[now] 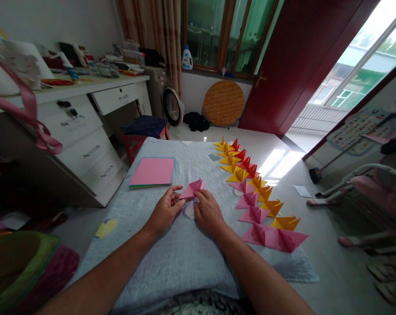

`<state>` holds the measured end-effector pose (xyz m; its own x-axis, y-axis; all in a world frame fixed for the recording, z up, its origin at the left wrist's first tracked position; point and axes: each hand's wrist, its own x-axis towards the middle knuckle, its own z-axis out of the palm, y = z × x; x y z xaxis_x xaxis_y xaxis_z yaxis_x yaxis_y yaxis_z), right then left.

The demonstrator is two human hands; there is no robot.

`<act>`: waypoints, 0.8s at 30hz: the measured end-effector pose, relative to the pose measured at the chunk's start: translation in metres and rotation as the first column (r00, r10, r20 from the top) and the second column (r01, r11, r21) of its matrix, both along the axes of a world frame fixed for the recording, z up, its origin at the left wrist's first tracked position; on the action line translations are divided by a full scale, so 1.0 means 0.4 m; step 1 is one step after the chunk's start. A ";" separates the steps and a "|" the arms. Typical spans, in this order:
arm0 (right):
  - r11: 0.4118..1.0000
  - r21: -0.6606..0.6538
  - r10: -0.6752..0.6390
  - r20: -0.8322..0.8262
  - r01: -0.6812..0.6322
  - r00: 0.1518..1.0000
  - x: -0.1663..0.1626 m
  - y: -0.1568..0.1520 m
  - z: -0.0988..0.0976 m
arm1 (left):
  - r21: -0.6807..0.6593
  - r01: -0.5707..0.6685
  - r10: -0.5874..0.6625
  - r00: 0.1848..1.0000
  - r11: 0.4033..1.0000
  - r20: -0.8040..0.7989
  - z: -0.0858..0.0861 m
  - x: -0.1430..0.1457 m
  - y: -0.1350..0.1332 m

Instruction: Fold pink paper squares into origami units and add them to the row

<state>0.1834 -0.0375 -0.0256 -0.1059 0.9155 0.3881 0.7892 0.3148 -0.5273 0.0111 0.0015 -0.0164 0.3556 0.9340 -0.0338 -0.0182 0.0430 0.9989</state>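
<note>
A pink folded paper piece [192,188], an origami shape with raised points, is held just above the cloth-covered table [145,262]. My left hand [167,205] pinches its left tip between thumb and fingers. At its right side, the fingers of my right hand [208,211] are closed on the lower edge. Behind my left hand lies a square stack of coloured paper [154,171], pink sheet on top. To the right stand rows of finished-looking folded paper shapes in pink [254,214], yellow [237,176], orange [286,223] and red [247,166].
A white desk [86,144] with drawers stands at the left, a stool [145,127] beside it. The lower left holds a green-rimmed bin [50,245]. A pink chair [381,183] is at the right. A round wooden board [224,103] leans against the far wall.
</note>
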 end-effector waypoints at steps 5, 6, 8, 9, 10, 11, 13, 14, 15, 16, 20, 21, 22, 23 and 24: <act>1.000 -0.006 0.004 -0.008 -0.005 1.000 0.002 0.001 -0.005 | -0.013 -0.012 0.012 1.000 1.000 0.004 0.001 0.001 0.002; 1.000 -0.006 0.004 -0.009 -0.004 1.000 0.003 0.001 -0.007 | -0.018 -0.013 0.013 1.000 1.000 0.003 0.001 0.001 0.002; 1.000 -0.011 0.004 -0.011 -0.004 1.000 0.004 0.002 -0.010 | -0.026 -0.010 0.010 1.000 1.000 0.005 0.002 0.002 0.003; 1.000 -0.015 0.005 -0.012 -0.005 1.000 0.004 0.002 -0.011 | -0.029 -0.005 0.005 1.000 1.000 0.004 0.002 0.002 0.004; 1.000 -0.023 0.006 -0.012 -0.006 1.000 0.004 0.002 -0.010 | -0.031 0.000 0.000 1.000 1.000 0.001 0.002 0.001 0.004; 0.999 -0.032 0.008 -0.008 -0.008 1.000 0.004 0.002 -0.009 | -0.031 0.004 -0.004 1.000 0.999 -0.004 0.002 0.000 0.005; 0.999 -0.052 0.014 0.005 -0.014 1.000 0.003 0.000 -0.003 | -0.032 0.009 -0.009 1.000 0.999 -0.018 0.000 -0.002 0.007; 0.998 -0.061 0.019 0.015 -0.018 1.000 0.002 -0.001 0.001 | -0.034 0.010 -0.011 1.000 0.999 -0.024 -0.002 -0.004 0.008; 0.997 -0.068 0.023 0.026 -0.021 0.999 0.002 -0.002 0.006 | -0.036 0.012 -0.013 1.000 0.999 -0.026 -0.003 -0.005 0.008; 0.997 -0.074 0.025 0.036 -0.023 0.999 0.001 -0.003 0.010 | -0.036 0.014 -0.015 1.000 0.999 -0.027 -0.004 -0.006 0.008; 0.996 -0.092 0.023 0.060 -0.018 0.998 0.000 -0.006 0.021 | -0.032 0.015 -0.016 0.999 0.999 -0.036 -0.007 -0.007 0.009; 0.995 -0.097 0.023 0.062 -0.017 0.998 0.000 -0.006 0.022 | -0.030 0.014 -0.015 0.999 0.999 -0.039 -0.007 -0.007 0.009; 0.995 -0.101 0.023 0.062 -0.016 0.998 0.000 -0.006 0.022 | -0.027 0.014 -0.015 0.999 1.000 -0.040 -0.007 -0.007 0.009; 0.995 -0.103 0.023 0.062 -0.017 0.998 0.000 -0.006 0.022 | -0.025 0.015 -0.016 0.999 1.000 -0.040 -0.007 -0.007 0.009; 0.994 -0.103 0.023 0.061 -0.017 0.998 0.000 -0.005 0.022 | -0.021 0.017 -0.018 0.999 1.000 -0.040 -0.008 -0.008 0.010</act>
<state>0.1834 -0.0397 -0.0168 -0.1455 0.9477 0.2842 0.8153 0.2776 -0.5081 0.0080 0.0054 -0.0194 0.3699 0.9266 -0.0674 0.0232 0.0633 0.9977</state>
